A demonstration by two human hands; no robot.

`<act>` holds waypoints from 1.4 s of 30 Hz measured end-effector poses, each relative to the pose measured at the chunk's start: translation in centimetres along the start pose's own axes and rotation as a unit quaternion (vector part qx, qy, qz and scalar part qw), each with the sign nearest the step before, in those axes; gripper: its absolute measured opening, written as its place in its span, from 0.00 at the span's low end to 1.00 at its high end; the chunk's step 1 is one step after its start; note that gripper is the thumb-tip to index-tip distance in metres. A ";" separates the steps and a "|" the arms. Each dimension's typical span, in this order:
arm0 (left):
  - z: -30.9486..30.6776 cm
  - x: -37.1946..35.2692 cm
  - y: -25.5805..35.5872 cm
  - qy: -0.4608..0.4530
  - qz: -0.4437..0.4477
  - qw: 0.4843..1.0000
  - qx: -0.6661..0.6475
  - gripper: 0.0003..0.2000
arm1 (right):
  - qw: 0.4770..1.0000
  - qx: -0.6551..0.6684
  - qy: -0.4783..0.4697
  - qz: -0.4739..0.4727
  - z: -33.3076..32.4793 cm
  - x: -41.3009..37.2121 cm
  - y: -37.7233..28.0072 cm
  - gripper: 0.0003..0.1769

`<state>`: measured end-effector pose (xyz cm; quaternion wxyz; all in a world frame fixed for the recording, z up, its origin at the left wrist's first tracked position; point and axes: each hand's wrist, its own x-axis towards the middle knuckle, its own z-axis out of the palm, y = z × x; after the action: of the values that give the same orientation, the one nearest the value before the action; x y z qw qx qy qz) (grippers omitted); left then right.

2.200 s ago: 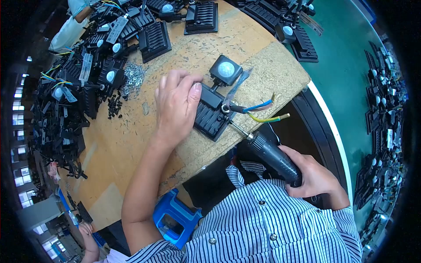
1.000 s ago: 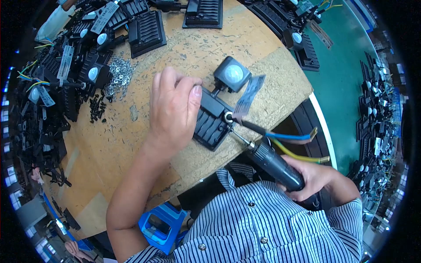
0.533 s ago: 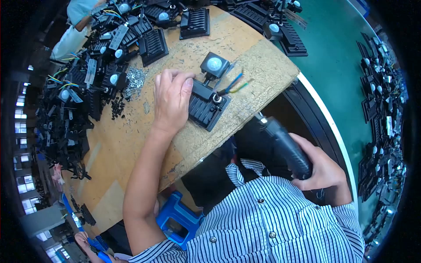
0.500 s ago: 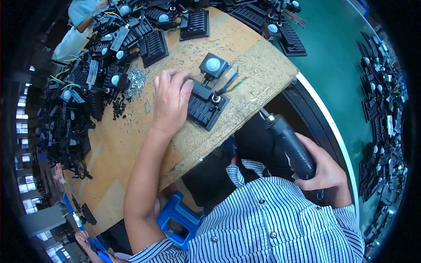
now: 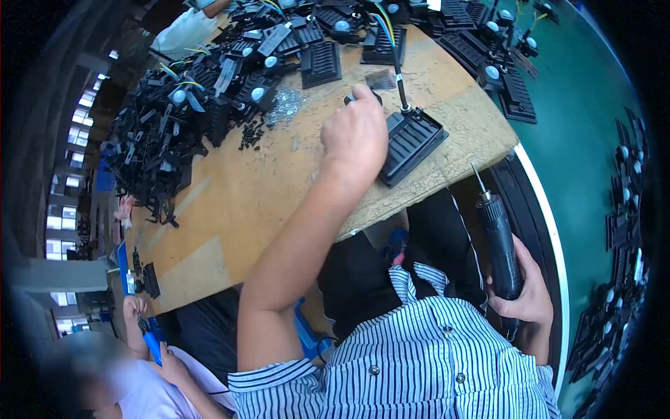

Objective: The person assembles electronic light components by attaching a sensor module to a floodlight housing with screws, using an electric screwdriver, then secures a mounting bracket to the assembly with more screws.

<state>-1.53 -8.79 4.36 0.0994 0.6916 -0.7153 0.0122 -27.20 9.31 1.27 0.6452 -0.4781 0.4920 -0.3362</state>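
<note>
A black finned floodlight (image 5: 417,145) lies tilted on the table near its front right edge. Its black cable (image 5: 399,77) rises toward the far side and ends in blue and yellow-green wires. My left hand (image 5: 354,136) is closed at the lamp's left side, fingers curled round a dark part of it that they mostly hide. The lamp's white-domed sensor is out of sight. Off the table's edge on the right, my right hand (image 5: 525,290) grips a black electric screwdriver (image 5: 501,244), its thin bit pointing up and away from me, apart from the lamp.
Floodlights and black brackets (image 5: 157,129) are heaped on the far left of the wooden table (image 5: 244,216). Washers (image 5: 285,105) and small black parts (image 5: 251,134) lie beside them. More lamps (image 5: 624,202) line the green surface (image 5: 558,153) at right. Another person (image 5: 167,373) sits at lower left.
The floodlight has been turned, so its cable now points to the far side. My left hand has closed on its side. The screwdriver's bit has swung more upright. The view has shifted.
</note>
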 end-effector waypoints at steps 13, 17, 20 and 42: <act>0.8 -3.9 -3.4 -0.039 0.300 0.941 -0.148 0.29 | 0.997 0.029 0.072 0.021 0.6 1.2 0.3 0.54; -0.1 -4.2 -0.1 -0.100 0.114 0.988 0.015 0.34 | 0.994 0.041 0.096 0.014 1.8 2.1 -0.9 0.54; -0.2 -4.1 0.0 -0.063 0.085 0.994 0.003 0.32 | 0.997 0.017 0.077 0.018 2.4 2.7 -2.1 0.54; 1.2 -3.3 -21.3 0.120 -0.012 0.984 -0.129 0.05 | 0.999 -0.044 -0.030 -0.007 3.1 2.2 -2.3 0.51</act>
<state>19.52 -6.63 0.07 0.2727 0.6749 -0.6857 0.0015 -23.50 7.49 2.90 0.6354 -0.5199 0.4833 -0.3041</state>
